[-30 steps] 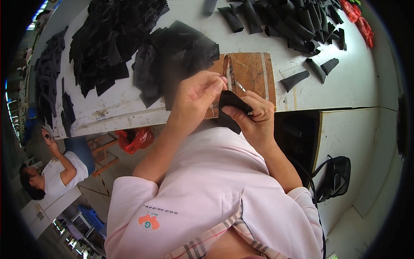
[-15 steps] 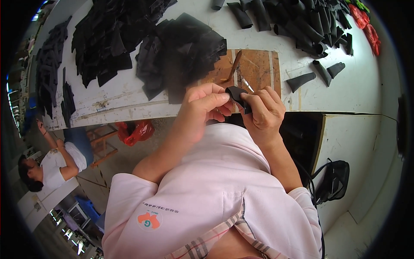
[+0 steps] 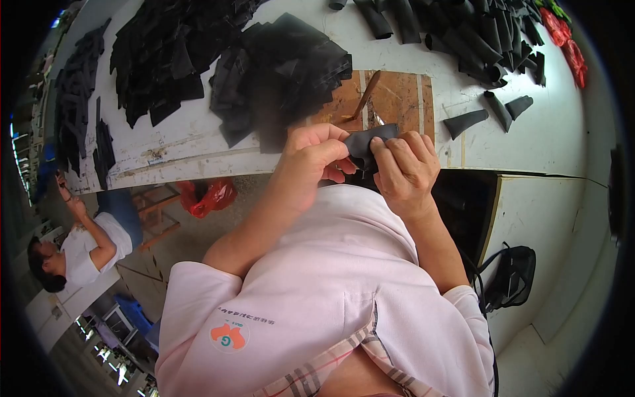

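Observation:
Between my two hands, just off the front edge of the table, is a small black sheet piece [image 3: 372, 137], bent over and partly covered by my fingers. My left hand [image 3: 316, 153] pinches its left end between thumb and fingers. On its right side my right hand [image 3: 406, 165] grips it with curled fingers. Right behind the piece, a brown wooden board [image 3: 403, 92] lies on the table, with a narrow brown strip-like tool [image 3: 368, 92] and a thin shiny metal blade [image 3: 378, 118] on it.
Piles of flat black pieces [image 3: 284, 66] cover the table [image 3: 192, 142] at left and centre. Rolled black pieces [image 3: 463, 49] heap at the far right, with a few loose ones [image 3: 465, 123] nearer. A red plastic bag [image 3: 208, 197] is below the table. Another person [image 3: 99, 238] sits at left.
The black piece has been turned and opened out, so more of its flat face shows above my right fingers. My right fingers have shifted over its face; my left hand stays nearly in place.

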`<state>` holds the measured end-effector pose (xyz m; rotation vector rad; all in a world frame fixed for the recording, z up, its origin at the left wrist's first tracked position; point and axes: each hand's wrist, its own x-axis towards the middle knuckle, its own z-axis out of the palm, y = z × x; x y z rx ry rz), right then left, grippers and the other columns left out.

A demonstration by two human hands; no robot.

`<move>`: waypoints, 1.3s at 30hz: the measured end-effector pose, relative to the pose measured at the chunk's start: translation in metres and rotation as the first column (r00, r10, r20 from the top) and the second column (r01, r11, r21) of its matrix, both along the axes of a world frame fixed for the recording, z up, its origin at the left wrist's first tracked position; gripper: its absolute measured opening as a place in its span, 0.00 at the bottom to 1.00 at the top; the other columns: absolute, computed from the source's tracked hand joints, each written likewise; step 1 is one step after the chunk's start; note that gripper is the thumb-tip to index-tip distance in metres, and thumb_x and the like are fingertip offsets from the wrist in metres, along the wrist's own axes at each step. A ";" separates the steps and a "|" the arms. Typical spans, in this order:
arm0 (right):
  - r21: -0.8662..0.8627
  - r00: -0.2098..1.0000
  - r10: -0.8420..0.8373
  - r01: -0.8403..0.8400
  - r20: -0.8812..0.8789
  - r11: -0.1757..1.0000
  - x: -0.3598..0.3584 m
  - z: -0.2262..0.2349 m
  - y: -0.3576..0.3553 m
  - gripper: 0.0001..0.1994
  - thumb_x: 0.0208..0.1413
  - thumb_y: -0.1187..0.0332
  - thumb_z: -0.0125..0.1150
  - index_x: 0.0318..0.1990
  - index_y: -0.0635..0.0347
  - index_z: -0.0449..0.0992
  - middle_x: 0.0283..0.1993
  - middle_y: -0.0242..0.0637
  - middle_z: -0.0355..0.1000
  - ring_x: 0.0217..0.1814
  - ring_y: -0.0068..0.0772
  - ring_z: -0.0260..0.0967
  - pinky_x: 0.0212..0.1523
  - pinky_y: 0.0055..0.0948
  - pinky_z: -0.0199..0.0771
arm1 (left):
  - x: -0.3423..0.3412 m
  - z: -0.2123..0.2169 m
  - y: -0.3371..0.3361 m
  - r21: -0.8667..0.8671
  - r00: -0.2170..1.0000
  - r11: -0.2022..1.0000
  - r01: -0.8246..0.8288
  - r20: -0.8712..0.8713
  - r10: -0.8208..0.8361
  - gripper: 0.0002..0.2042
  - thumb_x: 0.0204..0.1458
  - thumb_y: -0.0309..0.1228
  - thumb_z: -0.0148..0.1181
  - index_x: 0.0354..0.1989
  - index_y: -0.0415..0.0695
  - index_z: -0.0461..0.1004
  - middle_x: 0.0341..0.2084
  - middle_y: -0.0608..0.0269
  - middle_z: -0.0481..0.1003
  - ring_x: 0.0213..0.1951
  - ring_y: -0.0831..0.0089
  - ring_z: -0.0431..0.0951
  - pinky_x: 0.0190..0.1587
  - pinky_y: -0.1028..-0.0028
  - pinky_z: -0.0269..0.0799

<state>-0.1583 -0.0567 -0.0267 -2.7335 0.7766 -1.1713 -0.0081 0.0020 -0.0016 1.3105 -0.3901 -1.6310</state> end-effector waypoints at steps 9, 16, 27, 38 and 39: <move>0.730 0.966 0.010 -0.203 0.260 0.653 -0.007 0.015 0.007 0.23 0.33 0.55 0.66 0.35 0.62 0.71 0.30 0.37 0.66 0.28 0.35 0.67 0.27 0.27 0.69 | -0.016 -0.002 0.004 -0.356 0.784 0.921 0.160 0.613 0.101 0.03 0.43 0.19 0.57 0.25 0.36 0.70 0.18 0.63 0.72 0.19 0.82 0.70 0.22 0.81 0.66; 0.506 0.996 -0.016 -0.031 0.087 0.862 0.005 0.008 0.009 0.07 0.40 0.75 0.61 0.30 0.63 0.71 0.29 0.38 0.65 0.26 0.35 0.66 0.22 0.28 0.67 | -0.026 -0.020 0.006 -0.486 0.382 0.834 0.260 0.845 0.374 0.07 0.39 0.16 0.54 0.28 0.39 0.67 0.17 0.55 0.71 0.18 0.64 0.73 0.20 0.73 0.68; 0.864 0.816 -0.288 -0.492 0.500 0.106 0.013 0.001 0.002 0.04 0.45 0.75 0.59 0.24 0.64 0.71 0.24 0.26 0.65 0.21 0.12 0.57 0.20 0.16 0.59 | 0.008 -0.010 -0.002 -0.228 0.919 0.964 -0.136 -0.394 0.037 0.13 0.40 0.17 0.51 0.38 0.38 0.62 0.22 0.63 0.69 0.14 0.89 0.60 0.12 0.89 0.51; 0.623 0.704 -0.434 -0.705 0.562 -0.338 0.017 -0.009 0.001 0.07 0.51 0.67 0.55 0.26 0.58 0.68 0.23 0.24 0.62 0.23 0.15 0.57 0.24 0.16 0.59 | -0.012 -0.015 -0.009 -0.457 0.829 0.878 -0.142 0.430 0.358 0.13 0.41 0.14 0.49 0.38 0.35 0.65 0.25 0.60 0.72 0.19 0.87 0.67 0.18 0.87 0.62; 0.625 0.703 -0.433 -0.706 0.564 -0.333 0.015 -0.008 -0.001 0.07 0.51 0.67 0.55 0.26 0.58 0.68 0.23 0.24 0.62 0.23 0.15 0.57 0.24 0.16 0.59 | -0.008 -0.010 -0.009 -0.362 0.946 0.906 -0.220 0.146 0.289 0.14 0.41 0.14 0.49 0.39 0.35 0.64 0.25 0.60 0.72 0.18 0.87 0.67 0.17 0.87 0.62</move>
